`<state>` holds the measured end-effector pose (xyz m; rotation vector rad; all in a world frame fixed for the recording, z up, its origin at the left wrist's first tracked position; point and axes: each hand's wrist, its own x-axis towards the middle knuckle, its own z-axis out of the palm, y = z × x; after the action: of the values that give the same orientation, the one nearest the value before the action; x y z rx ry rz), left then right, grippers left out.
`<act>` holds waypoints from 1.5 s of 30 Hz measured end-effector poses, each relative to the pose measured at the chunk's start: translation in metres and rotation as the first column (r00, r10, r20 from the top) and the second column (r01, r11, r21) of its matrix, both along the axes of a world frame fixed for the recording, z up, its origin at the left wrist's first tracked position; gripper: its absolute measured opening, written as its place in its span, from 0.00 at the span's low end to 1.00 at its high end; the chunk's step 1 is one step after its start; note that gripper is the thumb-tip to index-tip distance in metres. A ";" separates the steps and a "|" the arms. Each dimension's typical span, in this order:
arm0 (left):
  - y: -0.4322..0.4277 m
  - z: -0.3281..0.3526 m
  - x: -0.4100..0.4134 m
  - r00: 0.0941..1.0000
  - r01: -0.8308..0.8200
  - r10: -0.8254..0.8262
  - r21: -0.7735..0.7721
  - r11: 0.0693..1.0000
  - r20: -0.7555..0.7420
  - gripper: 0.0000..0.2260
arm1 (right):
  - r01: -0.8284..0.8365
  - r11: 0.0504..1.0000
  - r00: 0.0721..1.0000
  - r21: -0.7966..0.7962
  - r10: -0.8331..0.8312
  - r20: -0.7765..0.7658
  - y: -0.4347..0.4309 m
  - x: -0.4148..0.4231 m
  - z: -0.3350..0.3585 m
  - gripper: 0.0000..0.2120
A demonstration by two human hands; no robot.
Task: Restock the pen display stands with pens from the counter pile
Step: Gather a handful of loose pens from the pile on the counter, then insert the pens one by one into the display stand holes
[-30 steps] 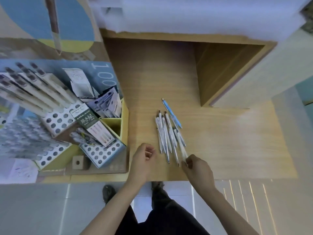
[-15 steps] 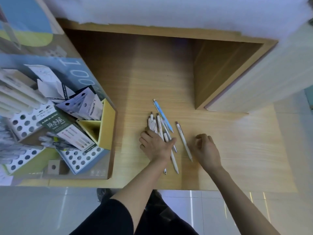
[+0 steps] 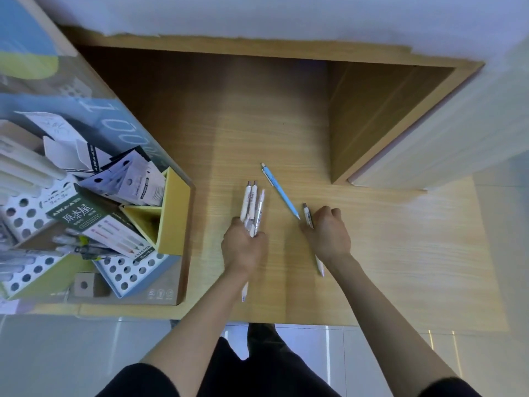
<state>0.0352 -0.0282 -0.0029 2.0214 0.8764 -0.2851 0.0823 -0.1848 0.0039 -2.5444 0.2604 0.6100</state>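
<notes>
The person is standing at the near edge of the bench [image 3: 400, 253], and the step in hand looks like gathering: collecting the loose pens before carrying them to the stands. The left hand [image 3: 243, 247] is curling round a bundle of white pens [image 3: 252, 204], their button ends fanning out away from the person and one tip poking back under the wrist. At least three pens are showing in that bundle; shorter ends near the fingers hint at more, so I cannot tell the full count. The right hand [image 3: 326, 233] is closing its fingers on a single white pen [image 3: 307, 214], which is lying along the bench beneath the palm. Just beyond, between the two hands, one blue pen [image 3: 280, 194] is lying slantwise on the wood, touched by neither hand. The next move is probably calling for the right hand to lift its pen and take the blue one too, then for both loads to go left to the display stands [image 3: 128, 270], where at least three perforated trays are showing open holes. Farther back, one wooden cubby [image 3: 372, 124] is standing open
</notes>
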 end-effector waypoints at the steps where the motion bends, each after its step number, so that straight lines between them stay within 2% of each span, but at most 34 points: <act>1: 0.007 0.001 0.000 0.999 -0.037 0.038 -0.091 0.995 0.010 0.06 | -0.040 0.998 0.998 -0.058 0.037 -0.041 0.003 0.004 0.001 0.15; 3: 0.021 0.005 -0.003 0.995 -0.092 0.101 -0.229 0.969 0.026 0.07 | -0.050 0.993 0.998 -0.103 0.045 -0.054 0.007 0.009 0.004 0.14; 6: 0.036 0.013 -0.007 0.991 -0.124 0.137 -0.367 0.922 0.009 0.08 | 0.038 0.998 0.996 0.057 -0.043 0.081 0.012 0.015 0.008 0.07; 8: 0.043 0.017 -0.010 0.991 -0.123 0.135 -0.434 0.892 -0.002 0.05 | 0.008 0.990 0.986 0.140 -0.032 0.166 0.019 0.025 0.010 0.06; 9: 0.047 0.019 -0.011 0.990 -0.128 0.139 -0.454 0.882 -0.009 0.04 | -0.030 0.990 0.983 0.140 0.003 0.186 0.025 0.032 0.009 0.08; 13: 0.054 0.027 -0.014 0.988 -0.142 0.157 -0.494 0.858 -0.011 0.06 | -0.166 0.986 0.982 0.027 0.163 0.100 0.059 0.062 -0.001 0.22; 17: 0.059 0.036 -0.017 0.982 -0.163 0.189 -0.509 0.845 0.000 0.07 | -0.150 0.988 0.984 -0.029 0.152 0.097 0.076 0.069 -0.009 0.15; 21: 0.066 0.053 -0.025 0.982 -0.138 0.186 -0.504 0.853 0.046 0.07 | 0.042 0.990 0.998 0.136 -0.047 0.032 0.070 0.062 0.000 0.06; 23: 0.069 0.065 -0.031 0.980 -0.112 0.178 -0.510 0.853 0.083 0.07 | 0.135 0.940 0.990 0.312 -0.140 -0.007 0.067 0.053 0.015 0.06; 25: 0.073 0.079 -0.039 0.976 -0.093 0.176 -0.491 0.866 0.126 0.07 | 0.200 0.853 0.978 0.483 -0.205 -0.043 0.068 0.038 0.040 0.07; 29: 0.082 0.112 -0.056 0.959 -0.017 0.147 -0.468 0.884 0.241 0.10 | 0.182 0.687 0.982 0.703 -0.161 -0.097 0.087 0.001 0.101 0.06; 34: 0.107 0.153 -0.083 0.907 -0.009 0.207 -0.473 0.881 0.367 0.10 | 0.063 0.562 0.998 0.825 -0.018 -0.064 0.128 -0.035 0.168 0.04; 39: 0.151 0.190 -0.113 0.864 -0.023 0.232 -0.424 0.905 0.448 0.09 | -0.080 0.475 0.995 0.876 0.092 0.040 0.179 -0.068 0.217 0.04; 45: 0.213 0.218 -0.161 0.814 -0.064 0.270 -0.384 0.921 0.514 0.12 | -0.120 0.415 0.992 0.902 0.093 0.089 0.244 -0.121 0.244 0.06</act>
<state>-0.1257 0.1846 0.2149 1.5448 0.5708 0.2415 -0.0385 0.0589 0.2478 -1.4683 -0.2277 0.5439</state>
